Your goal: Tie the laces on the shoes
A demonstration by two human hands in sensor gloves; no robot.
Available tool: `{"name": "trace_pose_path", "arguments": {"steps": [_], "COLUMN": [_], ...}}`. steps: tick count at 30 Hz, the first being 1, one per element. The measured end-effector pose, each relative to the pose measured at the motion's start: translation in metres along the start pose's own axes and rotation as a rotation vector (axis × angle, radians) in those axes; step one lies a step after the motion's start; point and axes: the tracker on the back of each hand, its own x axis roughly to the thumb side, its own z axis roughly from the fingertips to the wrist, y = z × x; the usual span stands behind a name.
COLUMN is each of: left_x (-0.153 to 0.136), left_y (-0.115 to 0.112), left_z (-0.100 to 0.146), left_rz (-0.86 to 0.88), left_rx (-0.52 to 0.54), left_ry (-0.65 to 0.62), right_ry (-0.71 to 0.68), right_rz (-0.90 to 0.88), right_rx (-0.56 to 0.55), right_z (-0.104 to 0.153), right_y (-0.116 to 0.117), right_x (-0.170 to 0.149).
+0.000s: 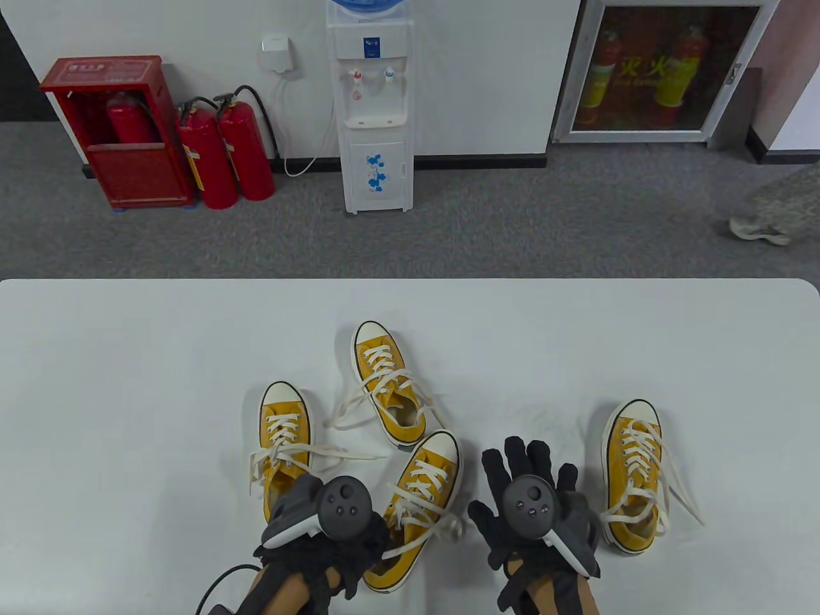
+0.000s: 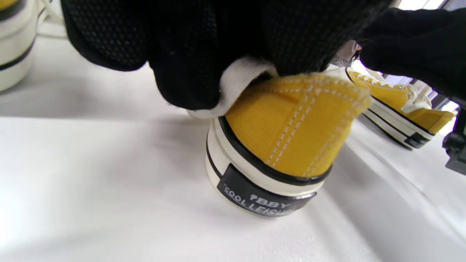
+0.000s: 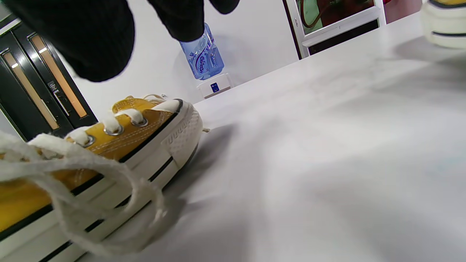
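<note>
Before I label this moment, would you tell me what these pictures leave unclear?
- Left hand fingers: table view, hidden by its tracker.
- Heel of the near middle shoe: table view, covered by that hand.
- Heel label: left wrist view, bottom line blurred.
- Right hand contact with the table: unclear.

The room is bright and evenly lit from above, so my table (image 1: 128, 359) reads pale with only faint, soft shadows beside the yellow sneakers (image 1: 286, 442). The table view is sharp, though its wide lens bows the table's far edge and rounds its corners. The glass of the fire cabinet (image 1: 666, 70) carries a washed-out reflection. In the left wrist view the heel (image 2: 287, 127) under my left hand (image 2: 204, 47) is crisp, while the table glares near white. In the right wrist view the near lace (image 3: 83, 171) is blurred, my right hand's fingers (image 3: 80, 36) are dark and featureless, and a soft shadow falls beside the sneaker's toe.
</note>
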Motion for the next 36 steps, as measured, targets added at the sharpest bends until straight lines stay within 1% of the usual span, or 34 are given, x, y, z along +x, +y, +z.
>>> {"name": "trace_pose_path", "arguments": {"steps": [4, 7, 9, 11, 15, 22, 24, 26, 27, 29, 30, 33, 36], "left_x": [-0.007, -0.009, -0.01, -0.012, -0.017, -0.031, -0.034, -0.039, -0.041, -0.049, -0.053, -0.068, -0.083], "left_y": [0.007, 0.011, 0.015, 0.018, 0.025, 0.037, 0.043, 0.05, 0.053, 0.059, 0.061, 0.067, 0.069], "left_z": [0.003, 0.006, 0.008, 0.011, 0.015, 0.023, 0.027, 0.036, 0.039, 0.048, 0.051, 0.063, 0.07], "left_rz": [0.054, 0.09, 0.115, 0.147, 0.209, 0.353, 0.414, 0.473, 0.494, 0.581, 0.617, 0.738, 0.802], "left_rx": [0.028, 0.026, 0.074, 0.071, 0.115, 0.255, 0.331, 0.442, 0.47, 0.576, 0.6, 0.727, 0.779], "left_ry": [0.01, 0.012, 0.003, -0.014, -0.028, -0.064, -0.079, -0.098, -0.104, -0.123, -0.13, -0.126, -0.103], "right_ry": [-0.001, -0.001, -0.002, -0.003, -0.002, -0.002, -0.002, -0.003, -0.002, -0.002, -0.002, -0.001, -0.001], "right_rz": [-0.002, 0.001, -0.001, -0.002, -0.003, -0.006, -0.005, -0.006, -0.006, -0.006, -0.006, -0.004, -0.003], "right_rx": [-0.002, 0.002, 0.003, 0.001, 0.003, 0.002, 0.002, 0.002, 0.002, 0.001, 0.002, 0.004, 0.004], "right_z": [0.0, 0.0, 0.0, 0.0, 0.0, 0.0, 0.0, 0.0, 0.0, 0.0, 0.0, -0.001, -0.001], "right_y": [0.0, 0.0, 0.0, 0.0, 0.0, 0.001, 0.001, 0.001, 0.001, 0.001, 0.001, 0.001, 0.001], "right_x": [0.0, 0.0, 0.0, 0.0, 0.0, -0.001, -0.001, -0.001, -0.001, -0.001, -0.001, -0.001, -0.001]}}
